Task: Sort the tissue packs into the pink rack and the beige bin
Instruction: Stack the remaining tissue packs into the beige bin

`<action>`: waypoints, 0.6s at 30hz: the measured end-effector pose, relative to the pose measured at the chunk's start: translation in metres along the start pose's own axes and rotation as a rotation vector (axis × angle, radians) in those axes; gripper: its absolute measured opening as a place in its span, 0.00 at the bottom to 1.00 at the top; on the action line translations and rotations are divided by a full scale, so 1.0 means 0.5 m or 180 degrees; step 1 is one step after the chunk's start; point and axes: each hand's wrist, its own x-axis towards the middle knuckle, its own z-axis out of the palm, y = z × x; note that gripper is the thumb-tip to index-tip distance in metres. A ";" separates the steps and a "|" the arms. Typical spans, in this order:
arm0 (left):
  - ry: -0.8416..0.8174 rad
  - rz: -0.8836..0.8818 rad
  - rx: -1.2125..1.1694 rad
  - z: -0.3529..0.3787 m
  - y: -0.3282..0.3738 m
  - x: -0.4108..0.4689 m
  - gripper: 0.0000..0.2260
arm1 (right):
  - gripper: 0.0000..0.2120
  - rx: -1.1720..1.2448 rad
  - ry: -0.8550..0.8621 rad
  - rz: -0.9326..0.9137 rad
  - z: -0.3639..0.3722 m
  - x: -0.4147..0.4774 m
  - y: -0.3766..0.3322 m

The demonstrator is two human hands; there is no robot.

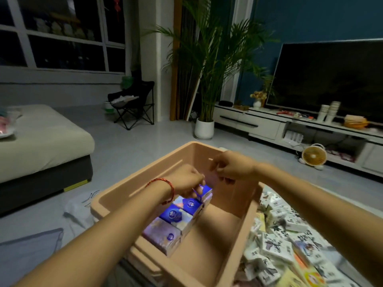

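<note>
A beige bin [116,195] stands in front of me on the floor. Several blue and lilac tissue packs [178,216] lie in a row along its left inner side. My left hand [188,181], with a red cord on the wrist, pinches the far blue pack [205,190] at the end of that row. My right hand [230,166] hovers just above and right of it, fingers loosely curled, holding nothing. A heap of white printed tissue packs [290,241] lies on the floor right of the bin. No pink rack is in view.
A grey sofa [41,146] stands at left, with a folding chair [134,104] behind it. A potted palm [204,127] sits beyond the bin. A TV cabinet [269,125] and a small fan [314,156] are at right. A white bag [80,208] lies left of the bin.
</note>
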 end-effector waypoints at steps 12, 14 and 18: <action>-0.0443 0.2466 -0.0127 0.242 0.236 -0.279 0.06 | 0.13 0.1702 0.2629 0.1126 0.114 -0.502 0.092; -0.0695 0.2508 0.0019 0.316 0.228 -0.319 0.06 | 0.11 0.1798 0.2681 0.1415 0.172 -0.594 0.105; -0.1139 0.2381 0.0383 0.422 0.209 -0.373 0.06 | 0.10 0.1939 0.2557 0.1763 0.239 -0.747 0.103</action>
